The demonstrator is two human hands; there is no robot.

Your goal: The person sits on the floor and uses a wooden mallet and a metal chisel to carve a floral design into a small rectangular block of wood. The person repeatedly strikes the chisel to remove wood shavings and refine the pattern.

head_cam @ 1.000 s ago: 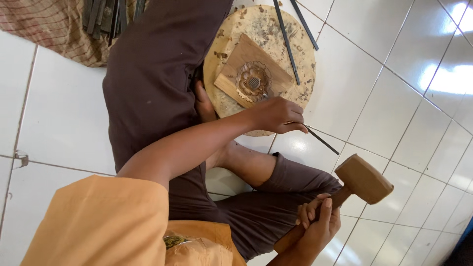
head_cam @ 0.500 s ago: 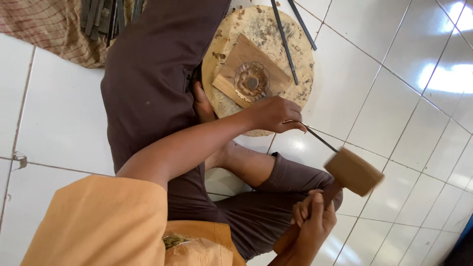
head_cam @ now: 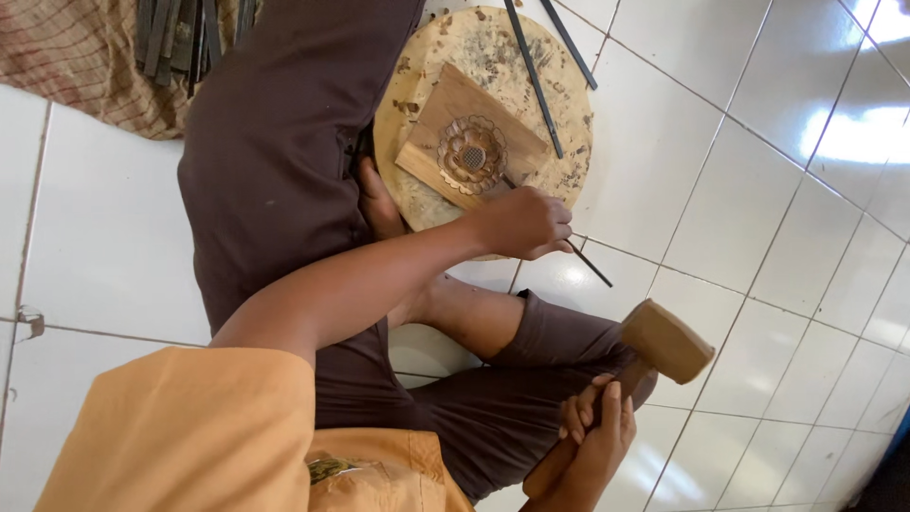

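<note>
The left hand [head_cam: 521, 223] is clenched around a thin metal chisel [head_cam: 588, 263], its tip hidden behind the fingers near the edge of the carved flower panel [head_cam: 471, 152], which lies on a round wooden block [head_cam: 569, 104] on the tiled floor [head_cam: 758, 190]. The right hand [head_cam: 592, 427] grips the handle of a wooden mallet [head_cam: 664, 339], head raised and well apart from the chisel's free end. A good strike, I judge, needs the chisel held steady at its slant and the mallet landing squarely on that end, with the 2 spare chisels [head_cam: 545, 57] left alone.
</note>
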